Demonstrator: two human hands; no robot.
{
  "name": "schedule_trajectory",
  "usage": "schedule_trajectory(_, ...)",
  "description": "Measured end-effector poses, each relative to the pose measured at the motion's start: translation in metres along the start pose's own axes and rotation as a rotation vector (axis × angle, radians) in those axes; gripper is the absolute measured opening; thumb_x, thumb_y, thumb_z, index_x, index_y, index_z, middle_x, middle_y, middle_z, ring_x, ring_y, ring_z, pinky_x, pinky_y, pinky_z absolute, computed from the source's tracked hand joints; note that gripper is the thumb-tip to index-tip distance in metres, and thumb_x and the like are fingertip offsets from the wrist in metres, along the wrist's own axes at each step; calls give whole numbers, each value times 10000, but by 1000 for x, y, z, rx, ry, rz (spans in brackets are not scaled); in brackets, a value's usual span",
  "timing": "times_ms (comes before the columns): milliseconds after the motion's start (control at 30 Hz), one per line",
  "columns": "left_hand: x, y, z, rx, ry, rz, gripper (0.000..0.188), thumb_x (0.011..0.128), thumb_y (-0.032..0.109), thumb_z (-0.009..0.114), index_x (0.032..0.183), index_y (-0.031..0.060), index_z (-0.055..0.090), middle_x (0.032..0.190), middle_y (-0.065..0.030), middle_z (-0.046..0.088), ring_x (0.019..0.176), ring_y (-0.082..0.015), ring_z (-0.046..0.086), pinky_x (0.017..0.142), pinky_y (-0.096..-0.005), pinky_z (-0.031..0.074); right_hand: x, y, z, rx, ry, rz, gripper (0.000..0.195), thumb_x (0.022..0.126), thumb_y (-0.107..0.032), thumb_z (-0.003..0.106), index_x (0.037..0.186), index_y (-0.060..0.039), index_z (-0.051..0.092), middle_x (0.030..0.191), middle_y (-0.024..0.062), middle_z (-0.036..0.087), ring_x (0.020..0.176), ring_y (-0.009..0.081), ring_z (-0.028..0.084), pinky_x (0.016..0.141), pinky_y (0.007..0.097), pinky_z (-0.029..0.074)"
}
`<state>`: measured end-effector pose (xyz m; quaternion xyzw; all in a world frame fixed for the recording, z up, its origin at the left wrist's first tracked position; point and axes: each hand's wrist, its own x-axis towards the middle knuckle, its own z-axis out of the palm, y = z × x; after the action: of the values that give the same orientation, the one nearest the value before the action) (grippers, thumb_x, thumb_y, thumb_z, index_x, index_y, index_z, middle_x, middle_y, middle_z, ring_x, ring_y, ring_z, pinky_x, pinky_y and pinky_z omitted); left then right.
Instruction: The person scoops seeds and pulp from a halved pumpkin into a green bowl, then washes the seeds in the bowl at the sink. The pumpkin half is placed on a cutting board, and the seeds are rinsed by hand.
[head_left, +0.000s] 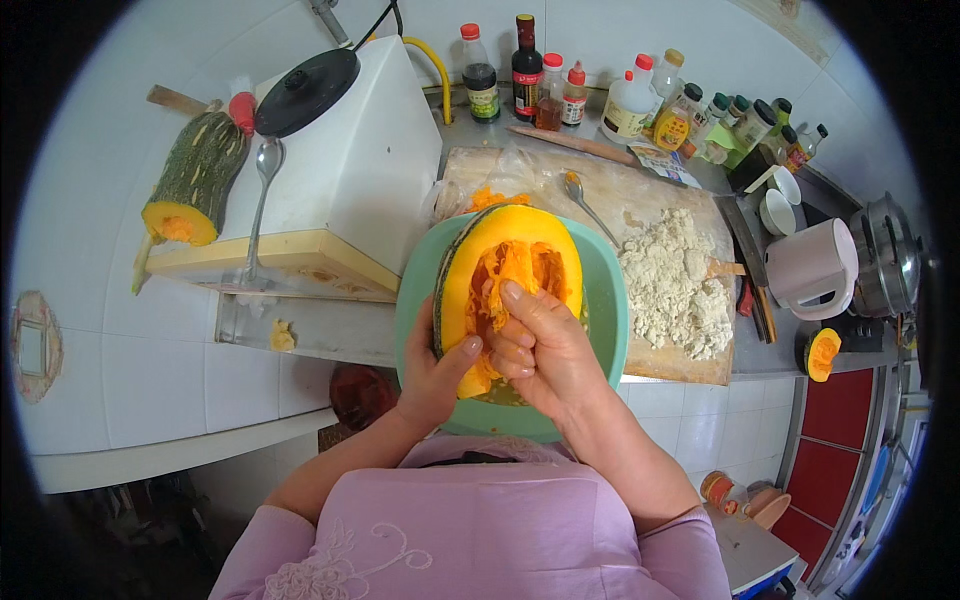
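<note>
A halved pumpkin (459, 279) with dark green rind is held tilted over a mint-green plastic basin (609, 300), its orange cut face towards me. My left hand (439, 375) grips its lower left side, the thumb on the cut rim. With curled fingers, my right hand (551, 341) pinches stringy orange pulp (501, 262) in the hollow. Pale seeds lie in the basin below the pumpkin, partly covered by my hands. Behind the basin, a metal spoon (585, 206) with orange flesh on its bowl rests on the wooden board (517, 161).
Crumbly dough (679, 281) covers the board's right part, beside a cleaver (746, 247). Sauce bottles (480, 79) line the wall. A white appliance (382, 142) stands at left with another cut pumpkin (196, 172) near it. An electric kettle (810, 266) and steel pot (885, 255) stand at right.
</note>
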<state>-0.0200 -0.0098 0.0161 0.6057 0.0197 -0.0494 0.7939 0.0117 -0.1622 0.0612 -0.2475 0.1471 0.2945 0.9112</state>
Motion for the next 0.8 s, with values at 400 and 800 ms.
schedule_trajectory(400, 4, 9, 0, 15, -4, -22, 533, 878, 105, 610, 1344, -6, 376, 1245, -107, 528, 1130, -173, 521, 965, -316, 430, -12, 6, 4, 19, 87, -18, 101, 975, -182, 530, 985, -83, 543, 625, 6, 487, 445, 65, 336, 411, 213, 241)
schedule_trajectory(800, 0, 4, -3, 24, -32, -26, 559, 877, 133, 621, 1354, -12, 366, 1240, -100, 525, 1137, -171, 514, 982, -313, 418, -4, 4, 14, 49, 15, -110, 82, 960, -152, 539, 1040, -142, 529, 689, -2, 512, 483, 60, 367, 413, 202, 240)
